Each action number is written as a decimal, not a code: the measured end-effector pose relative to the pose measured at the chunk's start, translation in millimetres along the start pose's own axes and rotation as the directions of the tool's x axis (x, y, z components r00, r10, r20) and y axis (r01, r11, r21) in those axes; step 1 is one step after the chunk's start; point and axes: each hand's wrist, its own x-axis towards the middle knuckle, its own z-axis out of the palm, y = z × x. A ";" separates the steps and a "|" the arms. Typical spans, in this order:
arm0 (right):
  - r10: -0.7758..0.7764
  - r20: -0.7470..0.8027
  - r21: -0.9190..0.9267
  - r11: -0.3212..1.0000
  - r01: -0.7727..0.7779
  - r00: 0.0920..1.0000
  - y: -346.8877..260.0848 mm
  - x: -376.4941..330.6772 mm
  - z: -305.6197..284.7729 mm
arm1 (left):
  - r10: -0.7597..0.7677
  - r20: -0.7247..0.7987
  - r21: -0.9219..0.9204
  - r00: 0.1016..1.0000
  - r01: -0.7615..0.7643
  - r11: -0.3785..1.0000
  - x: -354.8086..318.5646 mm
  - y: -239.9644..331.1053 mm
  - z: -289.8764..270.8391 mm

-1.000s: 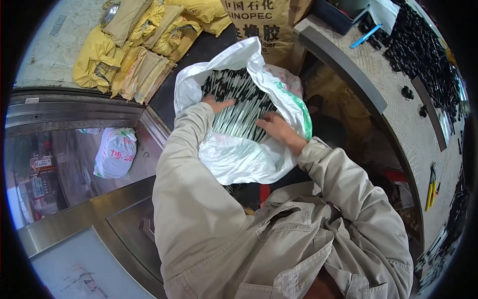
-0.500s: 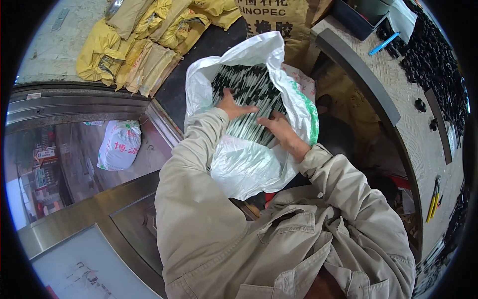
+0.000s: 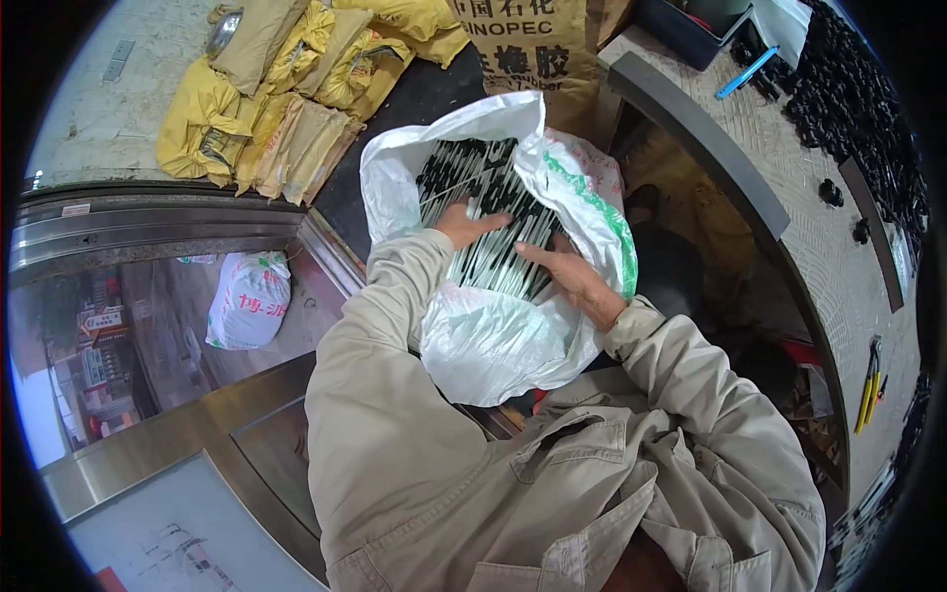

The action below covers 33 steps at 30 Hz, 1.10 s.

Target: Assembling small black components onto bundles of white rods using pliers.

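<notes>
In front of my torso stands a white woven plastic bag [image 3: 505,345] with a green stripe, its mouth spread wide. Inside lies a dense bundle of thin whitish rods [image 3: 501,266] with black ends, lying mostly lengthwise. My left hand [image 3: 466,225] rests among them at the left, thumb stretched toward the middle, the fingertips partly sunk between the rods. Against the right side of the bundle is my right hand [image 3: 580,279], its thumb extended over the rods and its other fingers mostly hidden. The thumbs point toward each other with rods between the hands.
Yellow sacks [image 3: 212,123] are piled at the far left; a large brown paper sack [image 3: 538,64] stands behind the bag. On the right, a curved-edge table [image 3: 819,232] bears many small black parts [image 3: 858,128], yellow-handled pliers [image 3: 868,390] and a blue tool [image 3: 747,74]. A white sack [image 3: 249,301] lies left.
The far rim of the bag has sunk lower toward me. My left hand has moved slightly down and right, its fingers now deeper among the rods. The view has shifted a little.
</notes>
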 end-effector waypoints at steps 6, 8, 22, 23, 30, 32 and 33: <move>-0.028 -0.014 -0.024 0.999 0.027 1.000 10.5 10.9 3.4 | 0.036 -0.135 0.461 0.990 0.031 0.887 5.9 -21.2 12.4; -0.035 -0.023 -0.008 0.999 0.035 0.999 5.2 5.5 9.9 | 0.033 -0.151 0.395 0.988 0.029 0.918 5.7 -27.3 14.5; -0.088 0.085 0.315 0.947 0.057 0.992 1.9 -10.0 19.4 | -0.057 0.050 -0.371 0.997 0.071 0.926 -28.1 -10.4 -6.7; -0.033 0.101 0.287 0.958 0.003 0.994 3.0 -9.1 20.1 | -0.030 0.075 -0.469 0.997 0.061 0.881 -33.3 -12.4 -5.4; -0.201 0.148 -0.081 0.973 0.215 0.968 3.9 -8.1 38.7 | 0.061 -0.022 -0.351 0.998 -0.065 0.934 -66.3 -8.4 -18.3; -0.298 0.113 -0.214 0.924 0.316 0.948 14.3 -9.5 39.9 | 0.235 -0.099 -0.323 0.967 -0.255 0.911 -81.0 -8.7 -13.1; -0.401 0.092 -0.374 0.834 0.405 0.911 17.8 -6.8 45.8 | 0.234 -0.073 -0.367 0.969 -0.245 0.897 -86.1 -19.6 -14.3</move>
